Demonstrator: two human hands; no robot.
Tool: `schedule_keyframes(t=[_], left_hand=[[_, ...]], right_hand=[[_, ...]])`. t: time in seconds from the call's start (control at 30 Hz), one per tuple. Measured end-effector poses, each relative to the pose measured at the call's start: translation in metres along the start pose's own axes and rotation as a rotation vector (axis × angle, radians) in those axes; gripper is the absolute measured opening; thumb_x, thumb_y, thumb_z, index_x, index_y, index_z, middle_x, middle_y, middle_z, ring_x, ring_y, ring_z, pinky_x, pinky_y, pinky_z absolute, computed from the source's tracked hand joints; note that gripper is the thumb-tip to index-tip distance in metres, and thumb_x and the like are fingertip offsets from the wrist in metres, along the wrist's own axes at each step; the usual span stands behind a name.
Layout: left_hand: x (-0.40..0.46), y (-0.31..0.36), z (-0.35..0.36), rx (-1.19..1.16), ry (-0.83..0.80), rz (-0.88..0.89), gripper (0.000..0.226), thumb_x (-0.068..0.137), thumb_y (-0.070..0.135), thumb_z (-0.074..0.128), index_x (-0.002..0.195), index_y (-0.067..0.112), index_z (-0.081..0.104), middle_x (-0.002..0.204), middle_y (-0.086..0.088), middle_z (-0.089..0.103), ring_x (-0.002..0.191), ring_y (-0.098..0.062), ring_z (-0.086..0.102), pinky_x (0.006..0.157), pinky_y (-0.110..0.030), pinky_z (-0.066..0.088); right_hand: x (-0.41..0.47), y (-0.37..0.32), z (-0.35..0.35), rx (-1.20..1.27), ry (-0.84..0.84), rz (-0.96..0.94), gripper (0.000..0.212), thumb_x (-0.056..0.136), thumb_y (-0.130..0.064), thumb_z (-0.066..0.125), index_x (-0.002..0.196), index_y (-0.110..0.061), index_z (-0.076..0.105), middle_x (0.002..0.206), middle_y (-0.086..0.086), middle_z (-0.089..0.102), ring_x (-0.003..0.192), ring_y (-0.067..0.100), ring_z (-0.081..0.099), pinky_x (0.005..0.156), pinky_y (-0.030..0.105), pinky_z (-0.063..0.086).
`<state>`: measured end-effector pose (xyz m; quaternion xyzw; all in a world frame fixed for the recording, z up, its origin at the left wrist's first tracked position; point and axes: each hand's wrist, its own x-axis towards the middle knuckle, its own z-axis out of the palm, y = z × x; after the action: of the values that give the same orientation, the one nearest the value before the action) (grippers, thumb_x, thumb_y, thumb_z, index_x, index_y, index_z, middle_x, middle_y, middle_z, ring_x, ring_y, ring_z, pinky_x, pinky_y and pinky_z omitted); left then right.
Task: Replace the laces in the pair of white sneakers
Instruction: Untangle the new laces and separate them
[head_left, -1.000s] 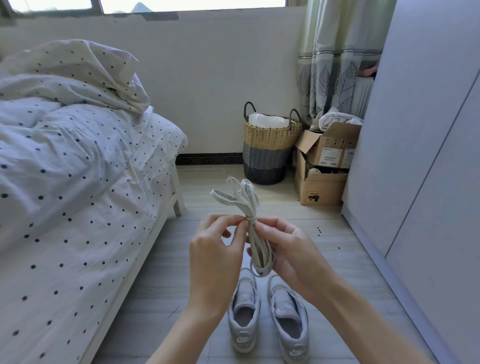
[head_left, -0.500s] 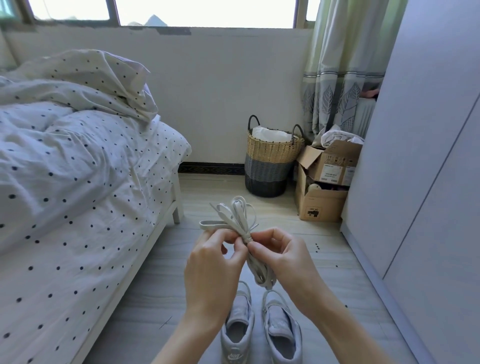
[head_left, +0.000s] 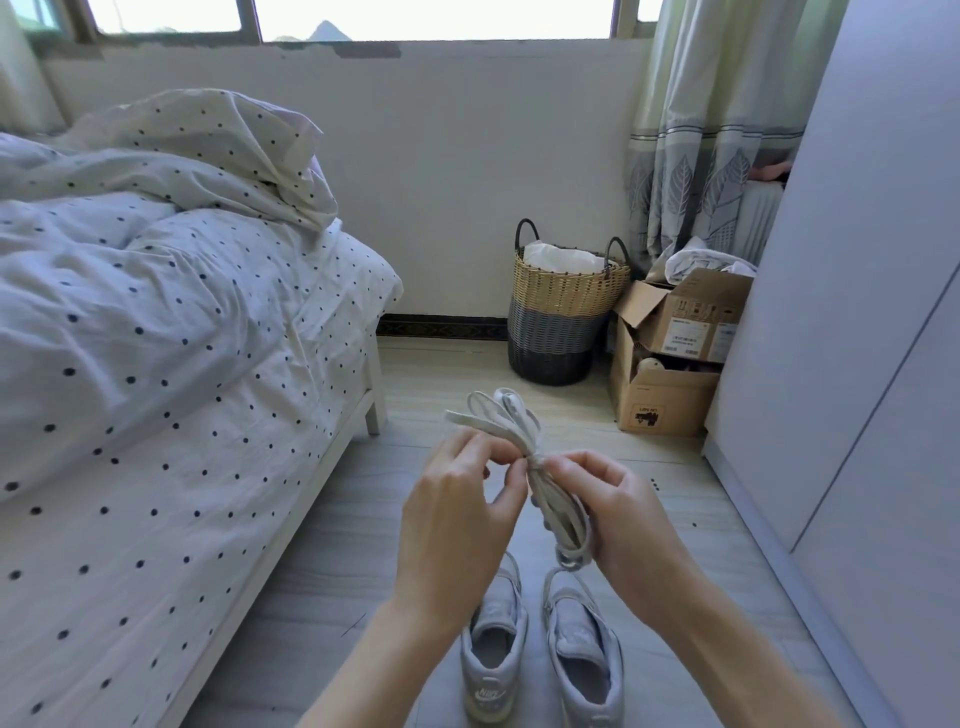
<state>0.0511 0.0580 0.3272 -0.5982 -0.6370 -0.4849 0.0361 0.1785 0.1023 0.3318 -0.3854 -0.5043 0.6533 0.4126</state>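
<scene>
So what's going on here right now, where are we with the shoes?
A person sits on the floor holding a bundle of flat white laces, tied round its middle. The left hand pinches at the knot while the right hand grips the lower loops. The pair of white low-top sneakers stands on the pale wood floor below the hands, apparently with no laces in them. The bundle is not yet undone.
</scene>
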Motion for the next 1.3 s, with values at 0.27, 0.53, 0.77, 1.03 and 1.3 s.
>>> schedule_keyframes(t=[0.27, 0.53, 0.77, 1.03, 1.3], left_hand=[[0.003, -0.001, -0.002, -0.157, -0.130, 0.015, 0.011, 0.080, 0.007, 0.065, 0.076, 0.017, 0.061, 0.070, 0.012, 0.061, 0.069, -0.001, 0.055, 0.059, -0.009, 0.040], [0.006, -0.005, -0.012, -0.279, -0.279, -0.048, 0.013, 0.078, 0.001, 0.064, 0.069, 0.010, 0.060, 0.061, 0.008, 0.060, 0.056, -0.002, 0.054, 0.056, -0.011, 0.041], [0.001, -0.008, -0.014, -0.238, -0.363, -0.053, 0.019, 0.077, 0.005, 0.065, 0.064, 0.017, 0.057, 0.064, 0.004, 0.063, 0.056, -0.004, 0.056, 0.059, -0.019, 0.049], [0.001, -0.004, -0.016, -0.245, -0.357, -0.091, 0.017, 0.076, 0.004, 0.065, 0.065, 0.014, 0.057, 0.060, 0.007, 0.059, 0.052, 0.000, 0.051, 0.055, -0.012, 0.042], [0.008, -0.005, -0.018, -0.406, -0.289, -0.289, 0.012, 0.075, 0.000, 0.064, 0.067, 0.008, 0.059, 0.057, 0.003, 0.060, 0.053, -0.006, 0.054, 0.054, -0.025, 0.047]], right_hand=[[-0.003, -0.002, -0.003, -0.130, 0.000, -0.212, 0.002, 0.086, -0.002, 0.061, 0.085, 0.000, 0.063, 0.074, 0.012, 0.071, 0.067, 0.020, 0.069, 0.063, 0.025, 0.055], [-0.002, -0.002, -0.010, -0.478, -0.106, -0.407, 0.014, 0.085, -0.001, 0.061, 0.079, -0.013, 0.063, 0.068, 0.011, 0.067, 0.061, 0.021, 0.060, 0.064, 0.032, 0.051], [-0.004, -0.004, -0.014, -0.675, -0.167, -0.428, 0.016, 0.085, -0.001, 0.059, 0.077, -0.015, 0.060, 0.070, 0.003, 0.066, 0.068, 0.022, 0.064, 0.071, 0.038, 0.055], [-0.006, -0.004, -0.010, -0.815, -0.173, -0.466, 0.016, 0.086, -0.007, 0.059, 0.077, -0.020, 0.058, 0.072, 0.001, 0.065, 0.068, 0.016, 0.062, 0.071, 0.036, 0.053], [-0.010, -0.004, -0.002, -0.806, -0.135, -0.457, 0.013, 0.089, -0.007, 0.054, 0.079, -0.016, 0.055, 0.074, 0.006, 0.065, 0.070, 0.018, 0.061, 0.068, 0.031, 0.051]])
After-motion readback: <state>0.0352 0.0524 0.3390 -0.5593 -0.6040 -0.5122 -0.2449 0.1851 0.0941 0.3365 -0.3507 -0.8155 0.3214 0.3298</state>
